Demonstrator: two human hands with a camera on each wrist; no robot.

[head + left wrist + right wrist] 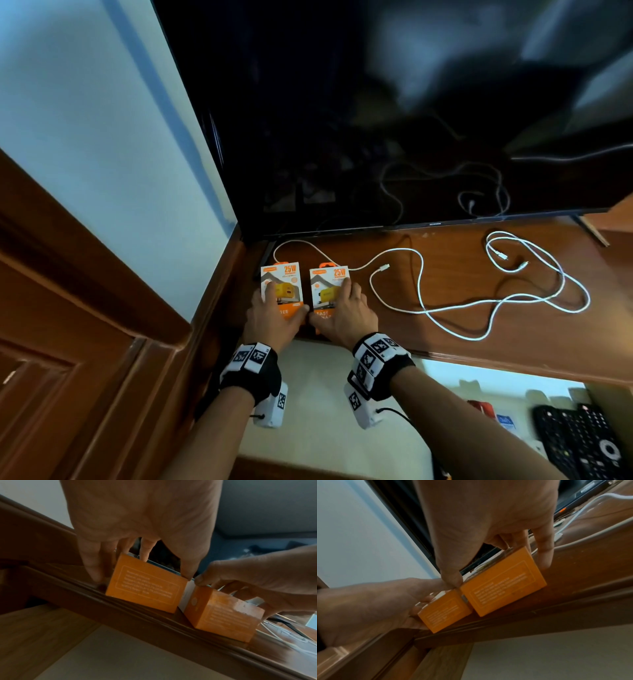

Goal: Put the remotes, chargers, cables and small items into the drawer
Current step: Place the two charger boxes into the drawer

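Observation:
Two orange charger boxes lie side by side on the wooden shelf (496, 349) under the TV. My left hand (275, 313) grips the left box (283, 274), thumb on its right edge, fingers over its top and left side (145, 588). Over the right box (329, 278) lies my right hand (342, 313), thumb at the left edge and fingers curled over the top and right side (503, 582). A long white cable (428, 310) sprawls to the right, a second coiled one (513, 257) beyond it. Below the shelf the drawer (342, 404) stands open with black remotes (582, 442) inside.
The dark TV screen (376, 120) stands close behind the boxes, its stand foot (265, 255) beside the left box. A wooden side panel (102, 342) and a pale wall (85, 120) close off the left. Small packets (507, 419) lie near the remotes.

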